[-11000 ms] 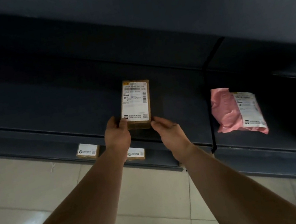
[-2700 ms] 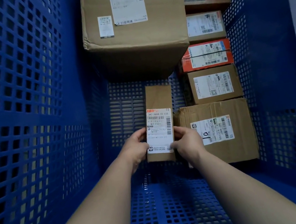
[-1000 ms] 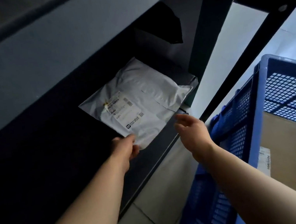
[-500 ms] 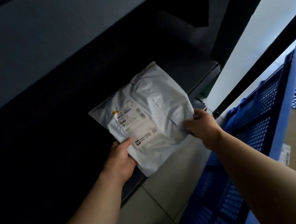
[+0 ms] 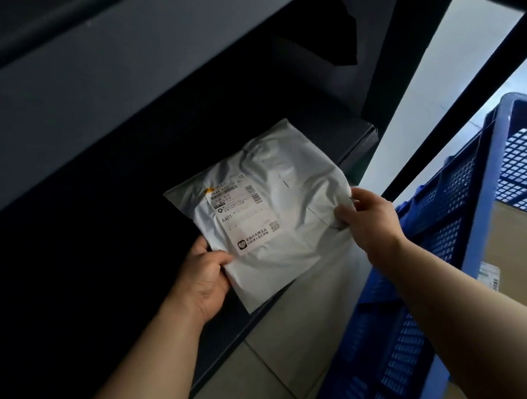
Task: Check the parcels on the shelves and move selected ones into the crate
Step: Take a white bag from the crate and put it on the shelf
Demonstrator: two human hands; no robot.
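Note:
A grey plastic mailer parcel [image 5: 276, 204] with a white shipping label marked A401 is held in front of the dark shelf [image 5: 355, 146], over its front edge. My left hand [image 5: 207, 277] grips the parcel's lower left edge. My right hand [image 5: 369, 210] pinches its right edge. The blue perforated crate [image 5: 476, 200] stands at the right, and a large cardboard box [image 5: 520, 258] and smaller labelled parcels lie inside it.
A dark upper shelf board [image 5: 101, 97] hangs above the parcel. A black diagonal frame post [image 5: 426, 15] runs at the upper right. Pale floor tiles [image 5: 282, 369] show below, between the shelf and the crate.
The earlier cardboard box went into the crate. Over the last second both hands closed on the grey mailer and drew it off the shelf toward me, its label now facing up.

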